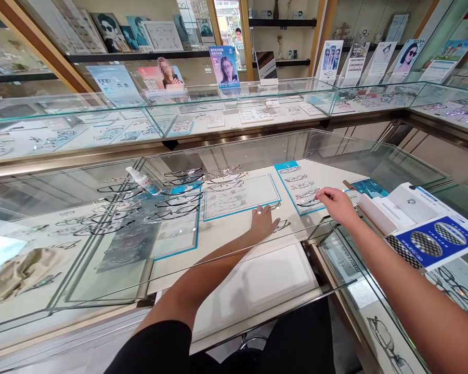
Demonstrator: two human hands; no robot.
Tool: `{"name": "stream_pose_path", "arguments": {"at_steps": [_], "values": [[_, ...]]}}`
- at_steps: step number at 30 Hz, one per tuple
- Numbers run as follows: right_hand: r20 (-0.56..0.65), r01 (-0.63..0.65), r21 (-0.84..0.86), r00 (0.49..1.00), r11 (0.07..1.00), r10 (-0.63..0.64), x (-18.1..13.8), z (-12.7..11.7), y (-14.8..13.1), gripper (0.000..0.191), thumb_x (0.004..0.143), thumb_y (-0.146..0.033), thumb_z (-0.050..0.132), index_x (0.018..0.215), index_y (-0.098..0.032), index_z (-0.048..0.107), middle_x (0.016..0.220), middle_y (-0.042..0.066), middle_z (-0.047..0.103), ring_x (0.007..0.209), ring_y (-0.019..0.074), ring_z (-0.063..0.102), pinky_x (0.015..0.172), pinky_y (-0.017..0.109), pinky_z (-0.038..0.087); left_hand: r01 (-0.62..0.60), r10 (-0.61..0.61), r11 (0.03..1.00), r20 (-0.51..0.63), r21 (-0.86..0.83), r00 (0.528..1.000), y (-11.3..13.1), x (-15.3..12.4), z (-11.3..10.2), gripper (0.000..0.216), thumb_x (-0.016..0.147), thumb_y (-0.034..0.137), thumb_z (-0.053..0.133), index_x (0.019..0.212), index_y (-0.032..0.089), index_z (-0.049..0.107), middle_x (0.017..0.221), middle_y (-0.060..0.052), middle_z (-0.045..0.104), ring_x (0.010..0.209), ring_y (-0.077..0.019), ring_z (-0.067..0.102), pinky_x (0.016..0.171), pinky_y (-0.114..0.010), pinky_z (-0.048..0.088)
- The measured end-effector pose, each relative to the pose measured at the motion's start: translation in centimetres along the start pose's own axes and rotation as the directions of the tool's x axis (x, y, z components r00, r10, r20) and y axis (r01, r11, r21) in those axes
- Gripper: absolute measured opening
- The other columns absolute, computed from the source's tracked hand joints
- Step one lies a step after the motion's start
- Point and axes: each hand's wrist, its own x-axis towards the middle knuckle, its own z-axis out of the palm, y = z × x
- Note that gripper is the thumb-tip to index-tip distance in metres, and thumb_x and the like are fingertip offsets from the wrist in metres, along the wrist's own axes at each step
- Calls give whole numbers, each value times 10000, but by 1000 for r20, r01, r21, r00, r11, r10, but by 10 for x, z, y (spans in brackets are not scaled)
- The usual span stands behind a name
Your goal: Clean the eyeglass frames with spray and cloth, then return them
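Inside the glass display case, my left hand is low over the white base, its thumb apart from its bent fingers. A pair of dark-rimmed eyeglasses lies beside its thumb, and another pair partly shows past its fingertips. My right hand is closed in a pinch at the end of a pair of eyeglasses at the near end of a blue-edged display board. Several more frames lie in a column on that board. To the left of my left hand is a blue-bordered board.
A white spray bottle stands among rows of eyeglasses. A beige cloth lies at the far left. Open packaging with a blue panel rests on the right-hand case. Glass edges surround my arms; another glass counter runs behind.
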Motion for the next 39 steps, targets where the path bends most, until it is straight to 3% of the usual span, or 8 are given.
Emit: {"name": "stream_pose_path", "arguments": {"at_steps": [11,22,26,31,34,39], "values": [[9,-8,0,1000,1000,8,-1,-1,-4,299,858,-455,573,809,-237,771,876,57,762,830,250,614,737,365,385,-19,20,999,17,-31,1000,-9,15,19,597,1081,600,406,1287,162,755,1618,-170,558,1403,-460,440,1112,-585,358],[5,-13,-21,1000,1000,13,-1,-1,-6,314,843,-471,563,800,-245,776,871,55,755,825,251,598,743,371,378,-4,8,997,56,-73,998,-12,19,17,622,1051,600,464,1441,168,683,1684,-162,513,1423,-450,440,1143,-592,364],[6,-16,-19,1000,1000,16,-2,-1,-6,323,849,-480,567,796,-241,777,858,55,747,824,252,592,733,366,370,-6,11,997,60,-82,998,-12,20,13,573,1053,594,477,1393,194,705,1674,-142,529,1399,-429,469,1128,-575,386],[8,-11,-10,1000,1000,11,-2,0,-4,320,859,-479,575,805,-241,780,806,44,723,819,248,592,723,362,367,-36,34,995,-16,-96,999,-12,9,9,540,1033,600,538,1323,195,747,1780,-130,384,1477,-426,416,1164,-584,368],[6,-15,-12,1000,1000,15,-1,0,-4,327,858,-482,570,811,-238,781,830,45,728,817,243,591,727,363,366,-121,113,983,-64,-136,991,-11,-3,10,426,984,592,643,1153,240,815,1716,-88,489,1487,-415,412,1172,-581,362],[11,-16,-27,1000,1000,16,-2,-1,-6,339,862,-491,564,810,-238,783,824,43,731,812,240,585,730,364,360,-124,125,980,-6,-153,992,-7,-9,11,253,987,436,661,1006,261,841,1624,-59,593,1460,-401,438,1122,-571,385]]}}
